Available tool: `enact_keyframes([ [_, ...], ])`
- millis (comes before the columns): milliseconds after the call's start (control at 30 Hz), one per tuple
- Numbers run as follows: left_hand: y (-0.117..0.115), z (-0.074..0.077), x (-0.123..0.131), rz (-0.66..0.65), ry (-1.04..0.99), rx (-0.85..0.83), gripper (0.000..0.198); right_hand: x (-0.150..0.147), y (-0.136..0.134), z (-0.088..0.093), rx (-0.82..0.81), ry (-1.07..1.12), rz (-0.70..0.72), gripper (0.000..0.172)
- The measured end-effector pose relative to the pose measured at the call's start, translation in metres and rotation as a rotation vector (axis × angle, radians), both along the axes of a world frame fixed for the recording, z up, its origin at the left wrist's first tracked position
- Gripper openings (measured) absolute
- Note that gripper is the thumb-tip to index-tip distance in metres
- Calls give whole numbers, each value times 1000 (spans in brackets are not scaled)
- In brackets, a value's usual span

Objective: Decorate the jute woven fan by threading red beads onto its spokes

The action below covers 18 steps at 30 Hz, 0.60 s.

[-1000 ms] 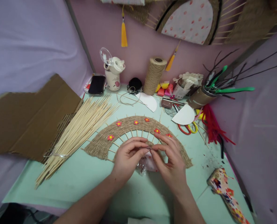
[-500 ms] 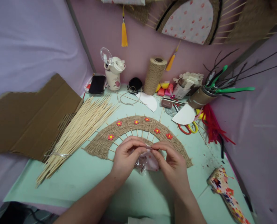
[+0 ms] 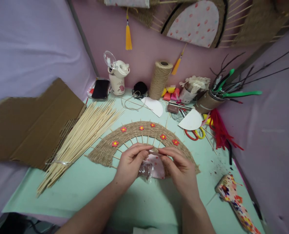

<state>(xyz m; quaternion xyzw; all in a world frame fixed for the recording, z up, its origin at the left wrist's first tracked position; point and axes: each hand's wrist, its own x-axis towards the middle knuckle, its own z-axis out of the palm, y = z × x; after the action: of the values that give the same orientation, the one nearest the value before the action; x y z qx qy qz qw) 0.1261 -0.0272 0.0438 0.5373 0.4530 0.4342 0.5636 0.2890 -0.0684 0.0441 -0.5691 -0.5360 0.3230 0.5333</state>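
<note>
My left hand (image 3: 132, 162) and my right hand (image 3: 180, 165) meet over the middle of a woven twine fan (image 3: 131, 130). Their thumbs and fingers pinch the two ends of a thin brownish strip (image 3: 156, 152), partly covered by the fingertips. Under my left hand hangs a crumpled clear plastic wrapper (image 3: 146, 171); whether the fingers hold it too is hidden. Behind the wrapper shows the fan's pale centre with red dots (image 3: 158, 166). Several red flowers with yellow centres (image 3: 141, 128) sit on the woven band, and thin sticks (image 3: 148, 139) radiate inward.
A bundle of bamboo sticks (image 3: 83, 136) and brown cardboard (image 3: 37, 120) lie left. A twine spool (image 3: 160, 80), a white bottle (image 3: 117, 79) and scissors (image 3: 194, 134) stand or lie farther back. A colourful patterned glue gun (image 3: 234, 203) rests at the right.
My fingertips have drawn slightly apart, and the strip between them shows thinner and tilted. More of the dotted centre is visible below. The view has shifted slightly.
</note>
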Motion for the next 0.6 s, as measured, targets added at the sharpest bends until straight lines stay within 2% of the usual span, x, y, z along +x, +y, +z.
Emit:
enact_keyframes([
  [100,0,1,0,15,3,13,19,-1,0,-3,-46,22,-65,17],
  [267,-1,1,4,102,-135,-170,30,-4,0,-3,-67,102,-172,23],
  [367,-1,2,5,141,-166,-188,28,-3,-1,-3,-70,95,-203,21],
  [600,-1,3,5,138,-177,-190,23,-2,-3,-6,-109,83,-139,20],
])
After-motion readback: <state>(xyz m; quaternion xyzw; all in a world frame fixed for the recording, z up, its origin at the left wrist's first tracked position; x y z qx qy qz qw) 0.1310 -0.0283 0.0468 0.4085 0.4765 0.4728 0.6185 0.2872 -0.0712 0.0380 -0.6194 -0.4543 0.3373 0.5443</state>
